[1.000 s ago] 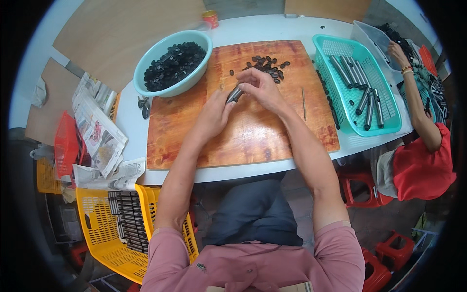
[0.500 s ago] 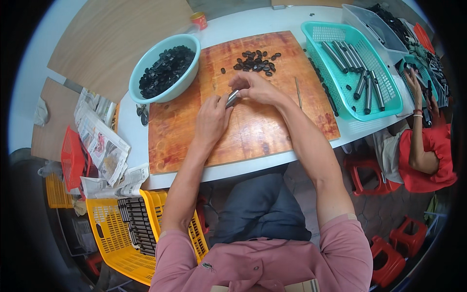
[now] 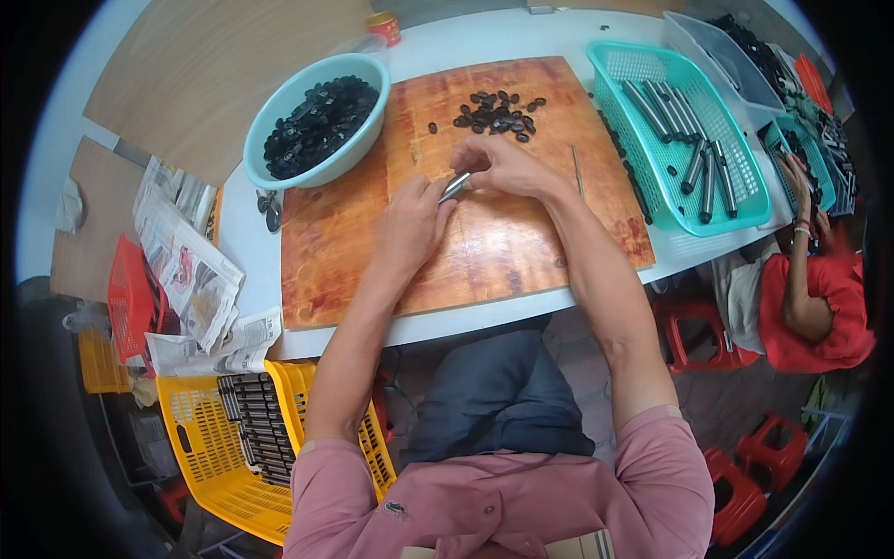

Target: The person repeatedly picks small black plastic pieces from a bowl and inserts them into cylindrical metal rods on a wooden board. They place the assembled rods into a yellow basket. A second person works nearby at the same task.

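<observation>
Dark tube with a shiny silvery surface point(image 3: 455, 187) sits between our bare hands, over the reddish-brown wooden board point(image 3: 503, 270). Our left hand point(image 3: 413, 220) is closed round its lower end; tube pokes out at that hand's 2 o'clock. Our right hand point(image 3: 501, 170) is at the tube's 2 o'clock, fingers curled by its upper end; we can't tell if they grip. From the tube: small black oval pieces point(image 3: 484, 117) at 1 o'clock, pale-blue round bowl point(image 3: 343, 166) at 10.

Newspapers point(image 3: 194, 270), red basket point(image 3: 128, 303), small tin point(image 3: 384, 30).
</observation>
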